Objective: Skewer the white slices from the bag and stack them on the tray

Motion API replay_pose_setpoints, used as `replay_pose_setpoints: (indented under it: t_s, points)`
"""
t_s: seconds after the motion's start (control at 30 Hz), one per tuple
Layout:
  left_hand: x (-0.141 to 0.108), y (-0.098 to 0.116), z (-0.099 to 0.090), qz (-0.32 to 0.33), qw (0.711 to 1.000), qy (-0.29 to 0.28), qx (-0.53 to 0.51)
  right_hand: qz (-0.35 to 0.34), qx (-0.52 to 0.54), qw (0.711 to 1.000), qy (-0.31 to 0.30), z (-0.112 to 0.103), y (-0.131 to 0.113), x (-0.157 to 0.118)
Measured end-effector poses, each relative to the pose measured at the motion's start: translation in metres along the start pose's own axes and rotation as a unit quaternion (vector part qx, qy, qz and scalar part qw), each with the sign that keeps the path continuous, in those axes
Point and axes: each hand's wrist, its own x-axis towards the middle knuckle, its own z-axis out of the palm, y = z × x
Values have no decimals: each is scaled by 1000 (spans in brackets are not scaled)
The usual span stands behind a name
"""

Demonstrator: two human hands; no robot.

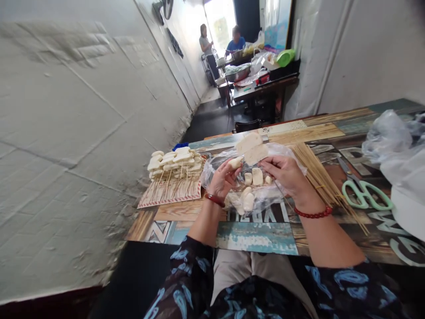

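Slices (254, 150) of a pale food, two of them set edge to edge, are held up above the worktop (255, 237) between the two hands, close to the fingertips of the right hand (279, 173). By that hand a thin stick (284, 196) is pinched between thumb and fingers, its lower end pointed back toward the wearer; whether the slices are threaded on it cannot be told. By the left hand (223, 179) a smaller pale piece (235, 162) is pinched between thumb and fingertips, just beside the slices. Below the hands, loose pieces (257, 176) are scattered on crumpled clear plastic (274, 195). To the left, a heap of skewered pieces (175, 161) is stacked on a mat (149, 198) edged in red and white, with the stick ends pointed toward the wearer. To the right, bare sticks (310, 170) are laid in a loose bundle, and scissors (367, 195) with pale green handles are placed near them. Farther off, a second table is crowded with a metal bowl (237, 76) and other goods, and beside it a standing person (206, 44) and a seated person (235, 45) can be seen
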Motion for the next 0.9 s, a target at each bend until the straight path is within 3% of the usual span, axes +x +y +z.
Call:
replay_pose_setpoints:
  t_s: [0.27, 0.47, 0.9]
  points:
    - [8, 7, -26, 44, 995, 40, -84, 48, -89, 991, -93, 18, 3, -11]
    - [2, 13, -24, 57, 990, 20, -125, 65, -157, 969, -178, 30, 14, -19]
    - [-2, 14, -24, 55, 987, -5, -153, 85, -182, 965, -169, 30, 26, -18]
